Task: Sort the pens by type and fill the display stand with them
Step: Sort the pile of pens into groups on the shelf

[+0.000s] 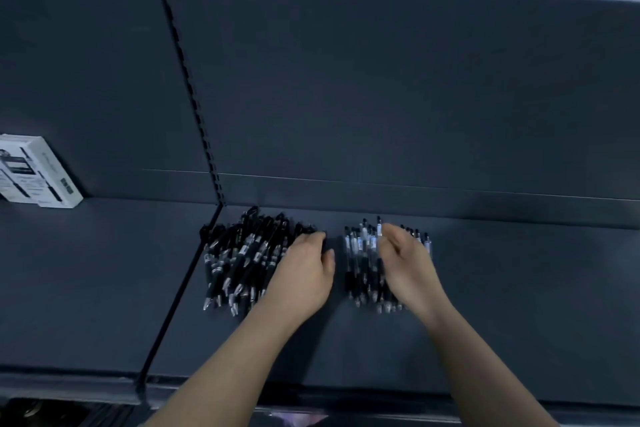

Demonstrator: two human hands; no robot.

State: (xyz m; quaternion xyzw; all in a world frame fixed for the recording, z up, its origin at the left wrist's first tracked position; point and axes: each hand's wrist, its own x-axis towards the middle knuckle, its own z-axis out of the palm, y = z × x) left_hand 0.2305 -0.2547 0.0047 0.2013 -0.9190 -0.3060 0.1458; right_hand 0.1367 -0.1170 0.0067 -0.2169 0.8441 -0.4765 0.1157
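Left hand (304,270) curls its fingers (313,237) over the right edge of the black pen pile (242,253) on the shelf (519,288); right hand (405,263), blurred, curls into the clear pen pile (362,263) just beside. Whether either grips a pen is unclear.

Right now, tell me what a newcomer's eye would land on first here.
Two pen piles lie on the shelf: black pens on the left, clear pens on the right. The left grip rests on the black pile's right edge and the right grip on the clear pens. A white box sits far left.
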